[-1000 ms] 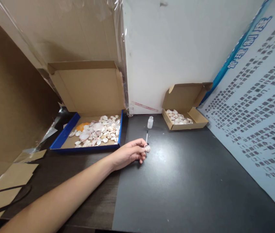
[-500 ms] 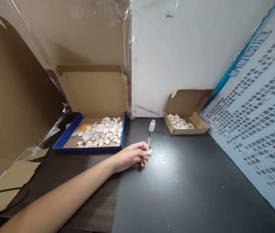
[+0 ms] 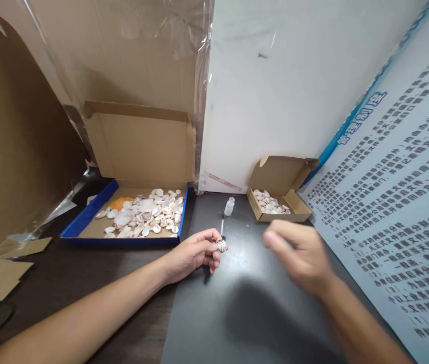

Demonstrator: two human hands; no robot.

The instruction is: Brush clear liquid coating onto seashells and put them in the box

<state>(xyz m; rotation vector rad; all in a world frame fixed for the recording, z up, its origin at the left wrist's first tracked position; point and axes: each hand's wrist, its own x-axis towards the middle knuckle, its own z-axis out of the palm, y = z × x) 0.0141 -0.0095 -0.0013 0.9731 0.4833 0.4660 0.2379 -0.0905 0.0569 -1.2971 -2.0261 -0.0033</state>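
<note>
My left hand point(image 3: 195, 253) pinches a small round seashell point(image 3: 222, 245) with dark speckles between thumb and fingertips, above the dark tabletop. Just beyond the shell lies a thin brush point(image 3: 222, 226) with a pale stem and a dark tip; its near end is partly behind the shell. A small white bottle point(image 3: 230, 207), uncapped, stands farther back. Over the right part of the table hovers my right hand point(image 3: 299, 253), its fingers curled in. Whatever its fingertips may hold is hidden, and the hand is slightly blurred.
At the left, an open blue-edged box point(image 3: 123, 240) holds many pale shells and an orange piece point(image 3: 121, 202). A smaller open cardboard box point(image 3: 280, 217) with shells stands back right. A white panel point(image 3: 267, 101) and a printed poster point(image 3: 399, 202) bound the table.
My right hand has come into view from the lower right. My left hand still holds the shell. The whole view has shifted a little.
</note>
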